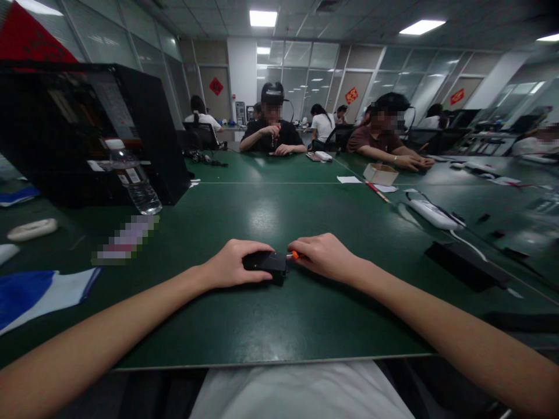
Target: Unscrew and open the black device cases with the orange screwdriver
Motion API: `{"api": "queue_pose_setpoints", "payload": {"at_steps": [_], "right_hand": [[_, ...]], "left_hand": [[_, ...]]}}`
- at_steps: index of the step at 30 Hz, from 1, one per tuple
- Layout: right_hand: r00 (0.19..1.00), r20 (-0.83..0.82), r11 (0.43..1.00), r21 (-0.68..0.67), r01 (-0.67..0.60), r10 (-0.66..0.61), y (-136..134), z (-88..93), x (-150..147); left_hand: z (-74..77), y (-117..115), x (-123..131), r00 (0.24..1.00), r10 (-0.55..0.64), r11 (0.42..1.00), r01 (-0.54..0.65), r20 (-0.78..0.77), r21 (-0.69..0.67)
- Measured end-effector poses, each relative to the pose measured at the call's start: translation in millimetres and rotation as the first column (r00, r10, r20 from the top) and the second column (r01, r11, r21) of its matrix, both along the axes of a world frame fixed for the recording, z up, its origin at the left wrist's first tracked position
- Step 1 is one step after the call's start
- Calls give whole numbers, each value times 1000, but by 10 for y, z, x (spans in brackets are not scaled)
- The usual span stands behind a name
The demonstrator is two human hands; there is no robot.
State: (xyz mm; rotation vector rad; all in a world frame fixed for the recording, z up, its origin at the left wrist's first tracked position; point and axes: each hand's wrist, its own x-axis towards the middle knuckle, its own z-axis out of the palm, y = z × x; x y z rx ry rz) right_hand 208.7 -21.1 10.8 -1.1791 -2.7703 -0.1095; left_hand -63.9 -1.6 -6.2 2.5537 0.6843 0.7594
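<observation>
My left hand (236, 263) is wrapped round a small black box-shaped device (273, 263), thumb on the near side and fingers over the far side. The device is at the green table's surface in front of me, its end turned to the right. My right hand (325, 256) is closed on a small screwdriver with an orange handle (296, 255). Its short metal shaft points left and meets the right end of the device. Most of the handle is hidden in my fingers, and the exact spot the tip touches is too small to make out.
A black computer case (144, 134) stands at the left, with a plastic bottle (135, 180) before it. A blue and white packet (39, 294) lies near my left forearm. At the right are a white power strip (432, 212), a black block (465, 265) and a cardboard box (381, 174). Co-workers sit opposite.
</observation>
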Motion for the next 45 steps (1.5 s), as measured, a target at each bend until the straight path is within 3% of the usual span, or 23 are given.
{"api": "queue_pose_setpoints", "payload": {"at_steps": [4,9,13,20,28,32,45], "right_hand": [[996,-82,995,-92,-28,21,3,-47,-33],[998,-56,999,-46,15,-18,90,-54,96],[999,3,999,-25,47,-47,80,-11,100],[983,31,984,12,180,-180,-17,-17,-68],[986,-148,990,-135,51,-71,14,-144,-119],[986,-156,990,-137,39,-60,51,-126,-72],[964,-58,965,-45,257,-260,245,-49,225]], "left_hand": [[24,5,-17,1000,-11,999,10,-19,-33],[185,102,-148,982,-87,996,80,-167,-49],[255,196,-249,976,-77,997,69,-205,-45],[184,198,-237,984,-48,999,44,-171,-28],[144,161,-206,989,-27,999,21,-142,-42],[146,161,-206,992,-36,999,31,-124,-42],[121,17,-67,991,80,997,-80,-107,9]]}}
